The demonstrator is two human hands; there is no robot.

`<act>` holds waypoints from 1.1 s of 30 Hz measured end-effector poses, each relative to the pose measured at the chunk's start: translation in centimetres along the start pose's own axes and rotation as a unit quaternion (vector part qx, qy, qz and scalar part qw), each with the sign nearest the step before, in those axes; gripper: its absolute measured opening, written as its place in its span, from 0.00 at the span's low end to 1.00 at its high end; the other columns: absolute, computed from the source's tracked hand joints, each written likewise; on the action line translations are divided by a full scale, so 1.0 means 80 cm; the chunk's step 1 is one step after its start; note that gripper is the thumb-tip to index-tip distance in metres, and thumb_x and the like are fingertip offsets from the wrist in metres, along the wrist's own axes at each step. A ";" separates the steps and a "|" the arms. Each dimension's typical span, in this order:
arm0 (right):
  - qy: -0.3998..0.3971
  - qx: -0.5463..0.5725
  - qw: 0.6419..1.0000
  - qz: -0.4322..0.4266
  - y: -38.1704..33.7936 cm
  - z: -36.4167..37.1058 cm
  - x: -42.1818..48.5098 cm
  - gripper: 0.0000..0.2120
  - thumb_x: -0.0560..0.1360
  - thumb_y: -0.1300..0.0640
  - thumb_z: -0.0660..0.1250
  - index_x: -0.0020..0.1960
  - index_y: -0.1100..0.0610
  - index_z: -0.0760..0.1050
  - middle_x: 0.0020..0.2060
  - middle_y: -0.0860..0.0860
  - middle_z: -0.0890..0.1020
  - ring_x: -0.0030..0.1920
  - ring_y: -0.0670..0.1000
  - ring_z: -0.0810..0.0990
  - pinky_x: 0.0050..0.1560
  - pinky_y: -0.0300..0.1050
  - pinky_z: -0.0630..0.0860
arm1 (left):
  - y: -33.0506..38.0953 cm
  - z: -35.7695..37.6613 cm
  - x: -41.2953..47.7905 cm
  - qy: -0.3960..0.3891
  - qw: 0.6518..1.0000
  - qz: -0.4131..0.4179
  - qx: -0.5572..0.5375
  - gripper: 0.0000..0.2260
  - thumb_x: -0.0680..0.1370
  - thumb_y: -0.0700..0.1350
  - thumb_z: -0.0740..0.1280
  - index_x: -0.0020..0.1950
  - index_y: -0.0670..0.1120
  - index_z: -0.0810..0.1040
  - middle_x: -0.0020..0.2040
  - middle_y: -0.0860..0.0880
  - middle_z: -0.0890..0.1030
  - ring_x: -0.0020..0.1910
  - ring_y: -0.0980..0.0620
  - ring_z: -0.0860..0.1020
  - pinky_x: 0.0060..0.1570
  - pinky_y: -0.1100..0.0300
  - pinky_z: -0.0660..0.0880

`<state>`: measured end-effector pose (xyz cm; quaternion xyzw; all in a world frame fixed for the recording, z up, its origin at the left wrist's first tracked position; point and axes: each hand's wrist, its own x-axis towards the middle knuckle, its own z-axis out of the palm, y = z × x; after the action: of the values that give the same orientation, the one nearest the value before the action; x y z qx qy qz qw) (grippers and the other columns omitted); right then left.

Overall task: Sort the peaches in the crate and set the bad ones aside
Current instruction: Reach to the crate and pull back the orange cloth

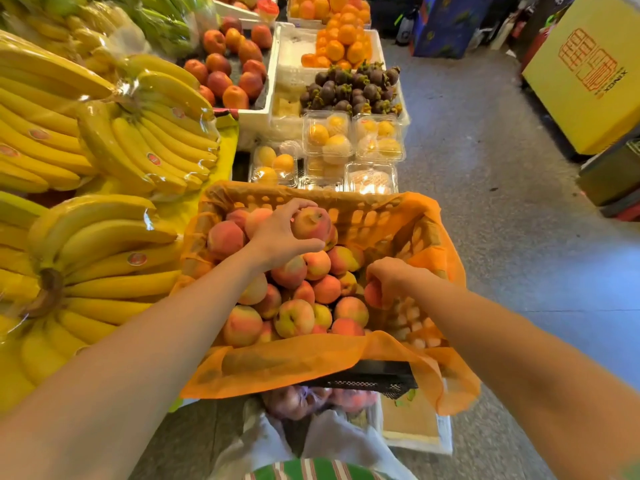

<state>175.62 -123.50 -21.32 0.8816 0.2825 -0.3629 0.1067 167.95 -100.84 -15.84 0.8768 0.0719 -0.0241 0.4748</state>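
Two hands (277, 239) (389, 277), two peaches (311, 224) (373, 294) held, one crate (367, 220)

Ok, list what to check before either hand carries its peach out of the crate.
1. Left hand grip on the raised peach: ok, fingers curled round it.
2. Right hand grip on the second peach: ok, at the right side of the crate.
3. Either peach bad: cannot tell, no blemish shows.
4. Spot for rejects: cannot tell; a bag of fruit lies below the crate.
5. Pile lying below the rim: ok.
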 end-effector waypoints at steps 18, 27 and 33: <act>0.041 0.443 0.891 -0.091 -0.010 -0.037 -0.021 0.19 0.76 0.56 0.69 0.66 0.56 0.74 0.61 0.56 0.78 0.59 0.54 0.80 0.60 0.51 0.78 | -0.007 0.012 -0.012 -0.065 0.998 -0.008 -0.023 0.33 0.63 0.53 0.80 0.63 0.53 0.70 0.65 0.47 0.74 0.61 0.48 0.75 0.58 0.50 0.76; 0.049 0.647 0.743 -0.165 -0.039 -0.036 -0.094 0.29 0.74 0.65 0.70 0.72 0.50 0.68 0.66 0.57 0.74 0.62 0.54 0.79 0.60 0.50 0.78 | 0.001 0.016 -0.024 -0.136 0.989 0.035 -0.051 0.29 0.67 0.50 0.78 0.64 0.50 0.70 0.60 0.47 0.76 0.58 0.50 0.77 0.57 0.54 0.77; 0.167 0.635 0.751 -0.066 -0.047 -0.003 -0.154 0.26 0.71 0.56 0.74 0.67 0.51 0.71 0.59 0.51 0.79 0.57 0.49 0.80 0.53 0.43 0.80 | 0.024 0.026 -0.037 -0.224 0.964 0.116 -0.079 0.27 0.69 0.53 0.76 0.64 0.48 0.73 0.58 0.52 0.78 0.56 0.55 0.78 0.55 0.59 0.78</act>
<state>166.53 -125.53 -12.47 0.7719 0.0581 -0.3123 -0.5507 165.40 -103.90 -15.07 0.8112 -0.1370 -0.1584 0.5459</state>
